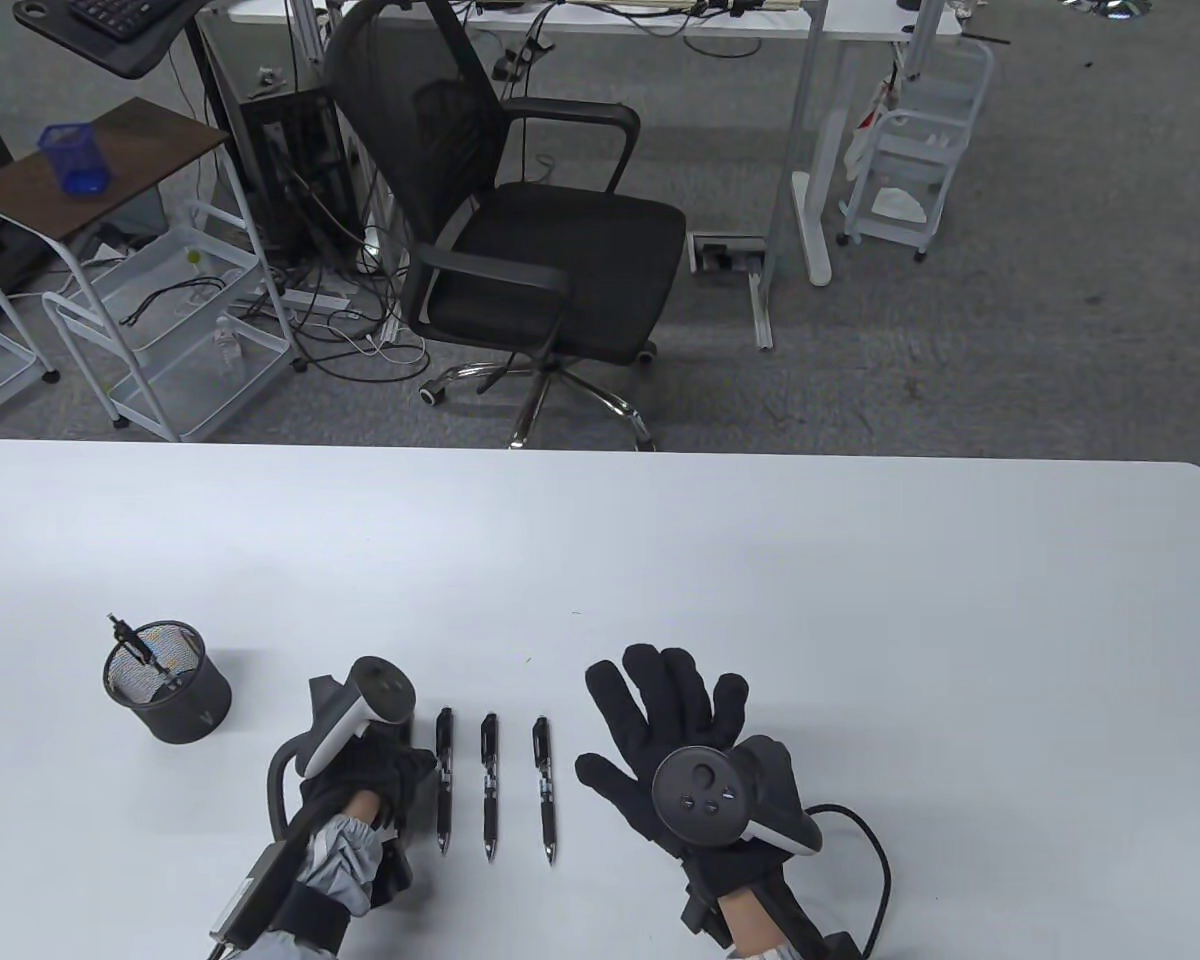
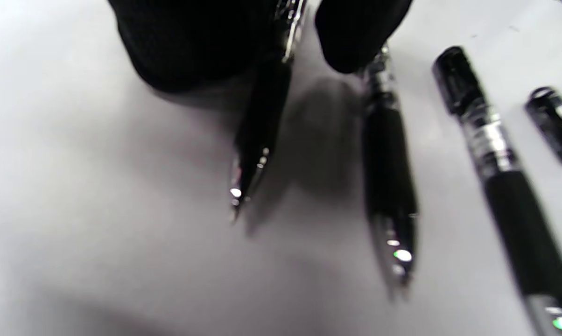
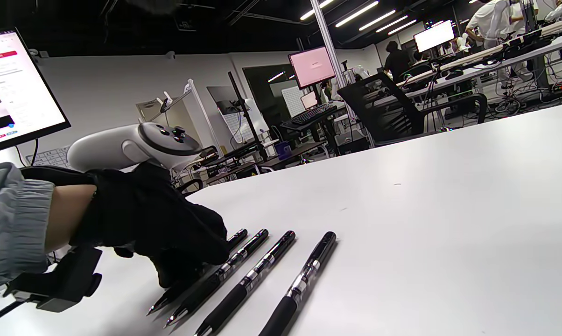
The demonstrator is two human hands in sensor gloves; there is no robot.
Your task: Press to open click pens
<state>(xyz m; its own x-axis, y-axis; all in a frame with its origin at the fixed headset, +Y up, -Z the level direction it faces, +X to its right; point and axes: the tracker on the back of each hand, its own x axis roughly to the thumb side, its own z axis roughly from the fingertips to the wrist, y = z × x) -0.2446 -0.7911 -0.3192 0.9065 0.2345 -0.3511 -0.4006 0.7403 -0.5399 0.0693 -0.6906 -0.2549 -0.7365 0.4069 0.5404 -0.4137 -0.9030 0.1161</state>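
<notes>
Four slim black click pens with clear barrels, chrome bands and matte rubber grips lie parallel at the near edge of the smooth white worktop (image 1: 760, 560), metal tips toward six o'clock. Three show in the table view: first pen (image 1: 445, 765), second pen (image 1: 488, 787), third pen (image 1: 544, 788). The fourth pen (image 3: 187, 285) sits under the left hand (image 1: 360, 770), whose curled fingers (image 2: 192, 42) grip it. The right hand (image 1: 675, 740) rests flat at three o'clock of the row, fingers spread wide. One black mesh metal cup (image 1: 167, 682) stands at nine o'clock, with one pen inside.
</notes>
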